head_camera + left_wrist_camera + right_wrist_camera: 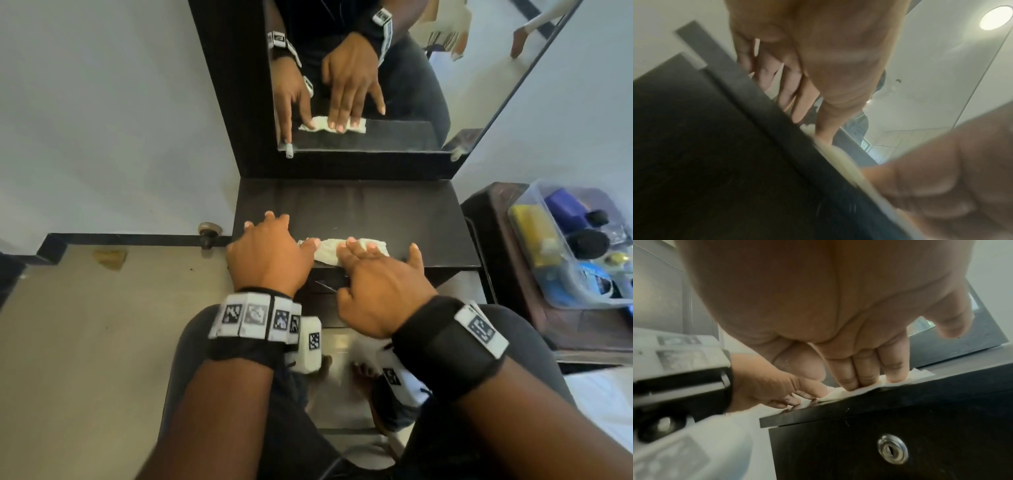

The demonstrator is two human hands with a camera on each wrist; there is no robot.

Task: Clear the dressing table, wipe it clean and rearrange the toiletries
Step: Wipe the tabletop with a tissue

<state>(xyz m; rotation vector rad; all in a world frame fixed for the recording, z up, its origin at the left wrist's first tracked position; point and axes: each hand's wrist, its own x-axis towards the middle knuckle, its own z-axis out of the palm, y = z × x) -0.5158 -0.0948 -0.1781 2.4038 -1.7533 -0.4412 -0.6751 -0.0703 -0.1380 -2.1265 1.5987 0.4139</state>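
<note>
The white cloth lies folded flat near the front edge of the dark counter, left of its middle, with both hands on it. At the left, the left hand rests palm down at the counter's front left corner, its fingers spread and nearly straight; its thumb reaches right and touches the cloth's left end, and it grips nothing. Just to its right, the right hand lies palm down over the cloth, the three middle fingers held straight and close together, pressing the cloth onto the counter, while the thumb points away to the right clear of the cloth; nothing is pinched or curled round. Both wrists wear black bands carrying white blocks printed with black square code patterns, which hold no readable words. The mirror standing behind the counter repeats the two hands and the cloth. Below the counter top, the right wrist view shows a dark drawer front with a round metal keyhole. Further right, on a brown side table, sits a clear plastic tub holding a yellow bottle, a dark blue bottle with a black cap, a black round lid and a blue container; any labels there are too small to read.
</note>
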